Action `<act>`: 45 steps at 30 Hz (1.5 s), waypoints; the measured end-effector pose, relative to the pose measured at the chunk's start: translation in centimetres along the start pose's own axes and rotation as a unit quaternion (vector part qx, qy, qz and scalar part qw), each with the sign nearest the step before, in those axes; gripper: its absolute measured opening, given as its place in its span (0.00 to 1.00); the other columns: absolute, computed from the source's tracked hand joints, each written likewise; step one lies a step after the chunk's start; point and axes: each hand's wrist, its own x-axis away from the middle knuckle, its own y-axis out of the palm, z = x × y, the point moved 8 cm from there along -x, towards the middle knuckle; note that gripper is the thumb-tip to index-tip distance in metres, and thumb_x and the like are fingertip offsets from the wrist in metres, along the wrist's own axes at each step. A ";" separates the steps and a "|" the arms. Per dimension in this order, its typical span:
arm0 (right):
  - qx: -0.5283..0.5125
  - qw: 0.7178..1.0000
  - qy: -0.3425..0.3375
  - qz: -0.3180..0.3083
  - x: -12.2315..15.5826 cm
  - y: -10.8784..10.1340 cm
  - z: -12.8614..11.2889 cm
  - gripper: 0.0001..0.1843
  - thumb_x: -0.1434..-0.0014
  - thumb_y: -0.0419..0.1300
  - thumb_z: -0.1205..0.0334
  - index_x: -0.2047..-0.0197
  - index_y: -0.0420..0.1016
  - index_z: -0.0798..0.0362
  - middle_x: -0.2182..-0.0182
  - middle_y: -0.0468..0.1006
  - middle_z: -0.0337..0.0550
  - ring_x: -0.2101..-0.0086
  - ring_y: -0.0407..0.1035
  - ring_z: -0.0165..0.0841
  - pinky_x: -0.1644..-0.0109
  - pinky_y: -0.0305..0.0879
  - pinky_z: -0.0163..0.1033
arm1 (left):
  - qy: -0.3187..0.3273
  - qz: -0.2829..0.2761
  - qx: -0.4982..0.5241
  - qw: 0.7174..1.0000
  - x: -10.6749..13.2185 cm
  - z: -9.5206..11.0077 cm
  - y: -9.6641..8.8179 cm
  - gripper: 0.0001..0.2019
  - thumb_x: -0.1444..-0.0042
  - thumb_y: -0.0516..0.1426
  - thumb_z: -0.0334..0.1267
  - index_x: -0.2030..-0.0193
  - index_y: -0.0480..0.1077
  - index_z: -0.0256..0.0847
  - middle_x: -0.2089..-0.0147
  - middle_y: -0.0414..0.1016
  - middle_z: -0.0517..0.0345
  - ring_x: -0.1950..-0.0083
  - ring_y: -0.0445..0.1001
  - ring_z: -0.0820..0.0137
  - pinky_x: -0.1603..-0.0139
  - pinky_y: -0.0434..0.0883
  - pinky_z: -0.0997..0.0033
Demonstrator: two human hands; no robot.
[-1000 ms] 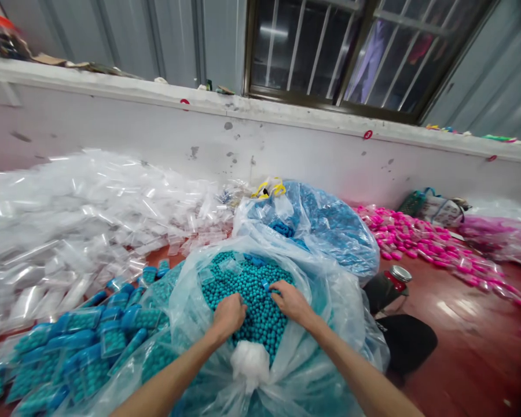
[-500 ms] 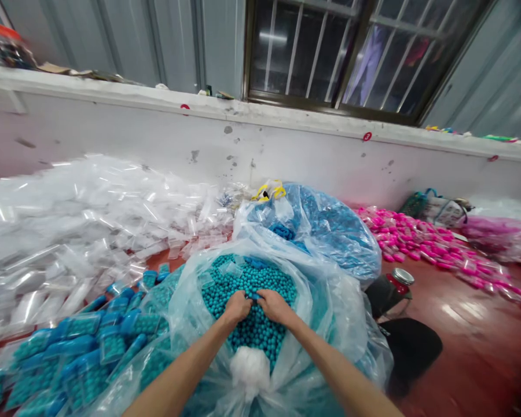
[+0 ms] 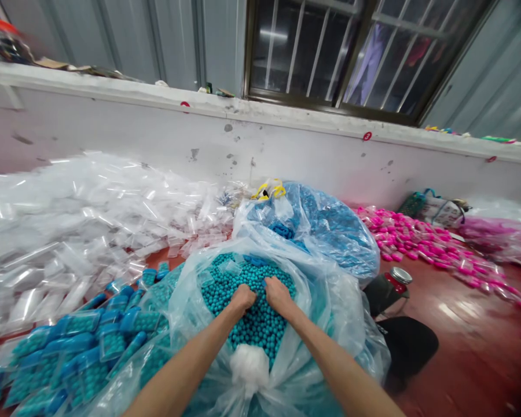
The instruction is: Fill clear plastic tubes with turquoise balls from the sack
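A large clear plastic bag stands open before me, full of small teal balls. Above the balls, inside the bag's mouth, are both my hands. My left hand is closed, knuckles up; its fingertips are hidden, and what it holds I cannot make out. Just to its right, my right hand is closed in a pinch, with a small blue piece showing at the fingertips. Among the balls at the back lie several blue pieces and a small clear container.
At left lie blue-topped clear containers filled with teal balls, below a big heap of clear containers. A bag of blue pieces stands behind. To the right are pink pieces, a silver-lidded jar and a black seat-like object.
My hands were together with a small dark blue piece between them. Now they are apart, the right hand slightly higher, a bit of blue at its fingertips.
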 end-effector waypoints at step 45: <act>-0.072 0.990 -0.098 0.071 4.7 -4.8 -3.9 0.13 0.43 0.49 0.69 0.61 0.74 0.54 0.66 0.75 0.45 0.64 0.68 0.33 0.57 0.60 0.35 | 0.119 -0.100 0.087 0.984 6.5 1.7 -3.0 0.23 0.60 0.57 0.55 0.63 0.60 0.39 0.76 0.70 0.64 0.85 0.64 0.79 0.87 0.50 0.81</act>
